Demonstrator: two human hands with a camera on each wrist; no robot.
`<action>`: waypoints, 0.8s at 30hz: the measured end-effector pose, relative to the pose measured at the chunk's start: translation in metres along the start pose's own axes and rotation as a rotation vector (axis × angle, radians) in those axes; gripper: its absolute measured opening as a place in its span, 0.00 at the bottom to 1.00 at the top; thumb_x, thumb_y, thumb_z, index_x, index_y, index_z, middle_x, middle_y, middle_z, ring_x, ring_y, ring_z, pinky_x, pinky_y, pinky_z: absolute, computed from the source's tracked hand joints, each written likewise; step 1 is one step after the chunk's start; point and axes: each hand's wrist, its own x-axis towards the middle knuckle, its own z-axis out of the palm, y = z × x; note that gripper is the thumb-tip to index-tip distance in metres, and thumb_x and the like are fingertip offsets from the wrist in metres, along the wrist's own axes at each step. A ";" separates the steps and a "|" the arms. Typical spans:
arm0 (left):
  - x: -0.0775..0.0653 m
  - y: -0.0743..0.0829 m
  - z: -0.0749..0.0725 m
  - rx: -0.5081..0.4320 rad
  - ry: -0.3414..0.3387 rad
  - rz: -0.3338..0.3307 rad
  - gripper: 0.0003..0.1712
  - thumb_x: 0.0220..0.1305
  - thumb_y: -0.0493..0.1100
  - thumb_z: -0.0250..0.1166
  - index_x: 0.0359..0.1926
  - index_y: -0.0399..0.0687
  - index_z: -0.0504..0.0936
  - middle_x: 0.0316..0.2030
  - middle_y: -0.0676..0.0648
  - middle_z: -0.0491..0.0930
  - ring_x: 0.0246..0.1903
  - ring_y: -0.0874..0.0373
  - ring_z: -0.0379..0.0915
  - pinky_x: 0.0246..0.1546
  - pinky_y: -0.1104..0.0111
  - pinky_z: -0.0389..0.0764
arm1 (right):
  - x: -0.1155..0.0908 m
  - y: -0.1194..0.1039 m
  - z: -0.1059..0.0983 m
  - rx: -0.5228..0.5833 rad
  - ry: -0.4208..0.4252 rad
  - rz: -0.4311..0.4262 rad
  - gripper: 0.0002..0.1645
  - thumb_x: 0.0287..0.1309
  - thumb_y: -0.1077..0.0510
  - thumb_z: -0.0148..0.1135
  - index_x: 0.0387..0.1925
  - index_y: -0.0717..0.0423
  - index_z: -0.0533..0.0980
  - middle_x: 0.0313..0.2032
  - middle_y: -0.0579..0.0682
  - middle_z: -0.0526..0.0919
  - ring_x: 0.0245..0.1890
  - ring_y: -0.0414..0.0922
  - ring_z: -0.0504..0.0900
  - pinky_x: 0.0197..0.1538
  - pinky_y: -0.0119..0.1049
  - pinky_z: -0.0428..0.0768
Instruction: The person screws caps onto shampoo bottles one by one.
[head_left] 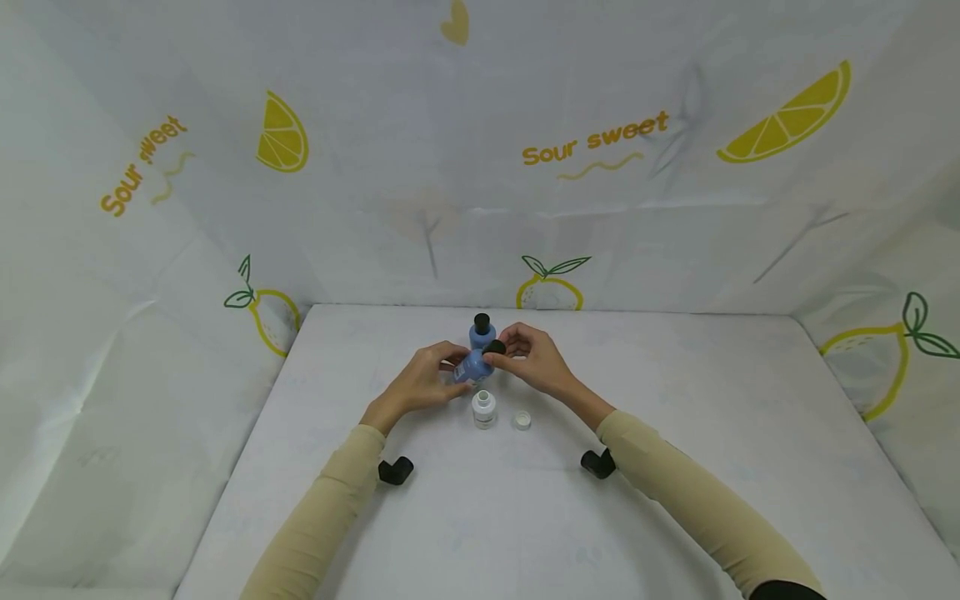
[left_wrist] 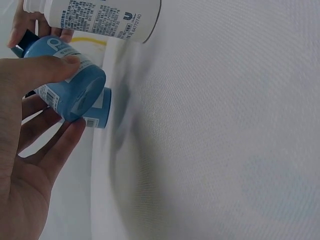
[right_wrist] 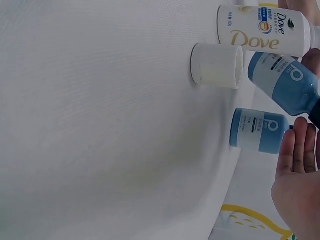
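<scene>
One blue bottle, per head view, was tilted between left hand and right hand, just beyond the white bottle and in front of the capped rear bottle. White bottle stood open on the table, its white cap beside it, so that opening looked done; blue bottle had its black cap on, so its opening looked not yet done. Right thumb and fingers pinched that cap, nearly closed. Left wrist view: left hand was partly closed round the blue bottle, thumb on the label, fingertips under the base end. Right wrist view: right fingers were fairly straight near the black cap, thumb not visible; cap was cut off by the frame edge.
</scene>
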 end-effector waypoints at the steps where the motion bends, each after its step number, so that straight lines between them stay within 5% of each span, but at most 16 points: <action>1: 0.000 0.000 0.000 0.000 -0.001 0.002 0.31 0.62 0.37 0.80 0.64 0.33 0.82 0.58 0.37 0.86 0.57 0.45 0.87 0.62 0.58 0.91 | 0.000 0.000 0.000 0.001 0.000 0.003 0.18 0.65 0.58 0.77 0.50 0.61 0.80 0.46 0.58 0.87 0.43 0.42 0.85 0.48 0.23 0.85; 8: -0.001 -0.001 -0.001 -0.003 0.000 0.014 0.30 0.62 0.37 0.80 0.64 0.33 0.82 0.59 0.37 0.86 0.57 0.44 0.87 0.62 0.59 0.91 | -0.001 -0.002 0.000 -0.005 -0.011 0.014 0.20 0.65 0.58 0.77 0.53 0.61 0.80 0.48 0.59 0.86 0.45 0.44 0.86 0.51 0.25 0.86; 15: 0.000 -0.003 -0.002 -0.006 0.000 0.024 0.31 0.62 0.37 0.80 0.64 0.34 0.82 0.58 0.37 0.86 0.56 0.45 0.87 0.61 0.59 0.92 | -0.002 -0.003 -0.006 -0.010 -0.075 -0.014 0.30 0.66 0.56 0.77 0.64 0.62 0.77 0.59 0.60 0.85 0.58 0.53 0.86 0.70 0.49 0.87; 24: 0.000 -0.003 -0.001 -0.011 0.010 0.030 0.31 0.61 0.37 0.81 0.63 0.34 0.82 0.57 0.37 0.86 0.56 0.45 0.87 0.60 0.60 0.92 | 0.001 0.002 -0.015 0.090 -0.188 -0.164 0.32 0.66 0.73 0.69 0.70 0.65 0.76 0.70 0.65 0.80 0.73 0.63 0.79 0.80 0.55 0.76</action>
